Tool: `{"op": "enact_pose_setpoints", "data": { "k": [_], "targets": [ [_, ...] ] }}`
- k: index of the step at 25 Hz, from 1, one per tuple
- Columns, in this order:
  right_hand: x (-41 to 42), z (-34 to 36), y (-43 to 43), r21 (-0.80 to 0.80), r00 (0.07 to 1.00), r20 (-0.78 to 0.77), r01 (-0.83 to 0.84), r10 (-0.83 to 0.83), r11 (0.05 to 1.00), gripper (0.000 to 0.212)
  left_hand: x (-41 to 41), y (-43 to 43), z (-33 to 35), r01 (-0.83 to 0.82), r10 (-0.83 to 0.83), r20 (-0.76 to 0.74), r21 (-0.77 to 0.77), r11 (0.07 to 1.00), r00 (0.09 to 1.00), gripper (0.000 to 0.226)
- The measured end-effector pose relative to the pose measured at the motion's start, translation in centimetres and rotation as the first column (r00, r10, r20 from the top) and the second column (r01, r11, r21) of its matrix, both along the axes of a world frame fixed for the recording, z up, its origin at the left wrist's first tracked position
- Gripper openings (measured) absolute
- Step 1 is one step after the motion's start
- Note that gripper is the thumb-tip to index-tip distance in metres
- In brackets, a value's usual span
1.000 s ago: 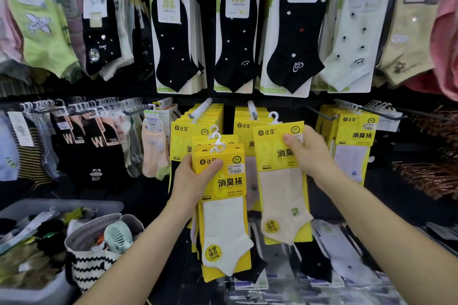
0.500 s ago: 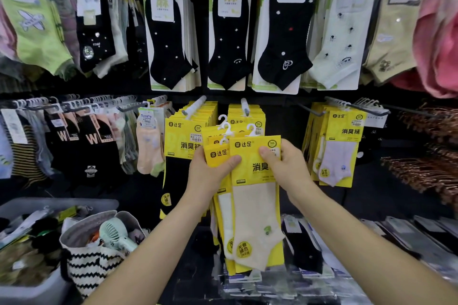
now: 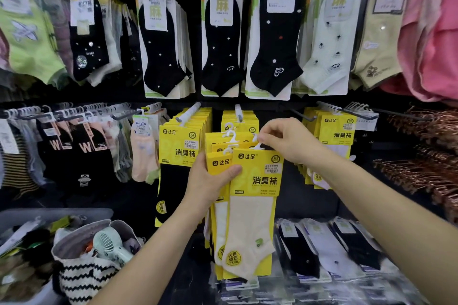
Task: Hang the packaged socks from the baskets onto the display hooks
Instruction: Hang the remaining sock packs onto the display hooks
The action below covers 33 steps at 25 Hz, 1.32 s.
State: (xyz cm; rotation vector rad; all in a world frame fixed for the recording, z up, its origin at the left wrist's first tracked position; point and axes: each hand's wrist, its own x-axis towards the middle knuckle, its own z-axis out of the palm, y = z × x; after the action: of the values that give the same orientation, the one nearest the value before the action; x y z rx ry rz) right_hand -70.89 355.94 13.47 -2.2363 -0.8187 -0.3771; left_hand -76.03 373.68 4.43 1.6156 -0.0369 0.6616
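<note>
My left hand [image 3: 208,181] grips a stack of yellow sock packs [image 3: 250,218] with cream socks, thumb across the front card. My right hand [image 3: 285,141] pinches the white plastic hanger [image 3: 257,145] at the top of the front pack. The stack hangs in front of the middle display hook [image 3: 238,112], which carries more yellow packs behind. A second hook [image 3: 189,112] to the left holds yellow packs with black socks [image 3: 178,156].
A striped fabric basket [image 3: 81,275] with a mint hand fan sits low left beside a grey bin [image 3: 14,218]. Bagged socks [image 3: 329,247] lie on the shelf below right. Rows of hanging socks fill the wall above; copper hangers [image 3: 426,168] jut out at right.
The single pack from my right hand has joined the front of the stack in my left. My right hand has moved from the card's edge up to its hanger.
</note>
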Motion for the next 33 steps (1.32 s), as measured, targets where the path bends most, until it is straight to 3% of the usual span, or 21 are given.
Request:
{"op": "enact_pose_setpoints", "data": {
  "k": [6, 12, 17, 24, 29, 33],
  "targets": [
    [0.5, -2.4, -0.7, 0.182, 0.986, -0.164, 0.008, 0.022, 0.983, 0.009, 0.6, 1.2, 0.1, -0.041, 0.041, -0.009, -0.059, 0.997, 0.999, 0.037],
    [2.4, -3.1, -1.7, 0.258, 0.983, -0.167, 0.116, -0.074, 0.959, 0.017, 0.9, 2.9, 0.2, -0.076, 0.076, -0.018, -0.013, 0.997, 0.997, 0.036],
    [5.2, -2.3, -0.9, 0.246, 0.965, -0.174, 0.234, -0.195, 0.941, 0.005, -0.2, 5.7, 0.5, -0.126, 0.126, 0.028, -0.002, 0.992, 0.992, 0.033],
    [8.2, -1.1, 3.8, 0.186, 0.959, -0.158, 0.264, -0.236, 0.947, 0.003, -1.5, 7.5, 0.6, -0.147, 0.146, 0.023, 0.032, 0.989, 0.989, 0.041],
    [8.5, -1.9, 4.4, 0.166, 0.935, -0.202, 0.327, -0.293, 0.930, 0.007, -0.2, 6.5, 0.4, -0.126, 0.126, -0.012, 0.043, 0.991, 0.992, 0.033],
    [6.2, -2.7, 3.3, 0.347, 0.936, -0.122, 0.352, -0.331, 0.869, 0.023, 0.5, 4.8, 0.5, -0.117, 0.117, -0.006, 0.004, 0.993, 0.993, 0.031]
  ]
}}
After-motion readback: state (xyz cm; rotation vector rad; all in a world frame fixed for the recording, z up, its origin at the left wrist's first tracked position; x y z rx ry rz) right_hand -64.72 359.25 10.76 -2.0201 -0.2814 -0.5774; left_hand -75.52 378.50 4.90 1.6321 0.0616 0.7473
